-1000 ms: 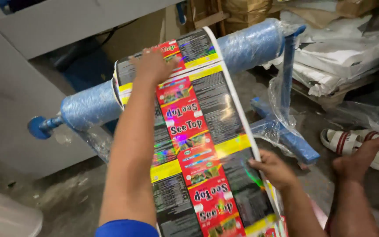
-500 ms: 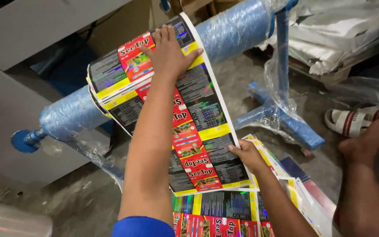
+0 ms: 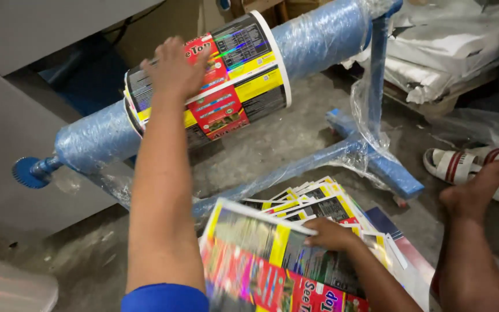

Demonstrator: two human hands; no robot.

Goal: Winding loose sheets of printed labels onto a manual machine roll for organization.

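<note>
A roll of glossy printed film (image 3: pixel 244 75) in red, yellow and black sits on a long roller wrapped in blue plastic (image 3: pixel 324 34). My left hand (image 3: pixel 171 66) lies over the top left of the roll, fingers curled on it. Lower down, my right hand (image 3: pixel 330 234) pinches the top edge of a loose printed sheet (image 3: pixel 261 254). That sheet lies over a fanned stack of similar sheets (image 3: pixel 319 199) on the floor. No film hangs between roll and stack.
The roller rests on a blue metal stand (image 3: pixel 376 156) wrapped in clear plastic. A bare foot (image 3: pixel 475 193) and a white striped sandal (image 3: pixel 454 164) are at the right. A grey machine panel (image 3: pixel 7 121) fills the left; white sacks (image 3: pixel 451 52) lie behind. The floor is bare concrete (image 3: pixel 284 138).
The strip that stretched from the roll down to my right hand is now separate from the roll. My right hand has brought it down onto the stack. My left hand stays on the roll.
</note>
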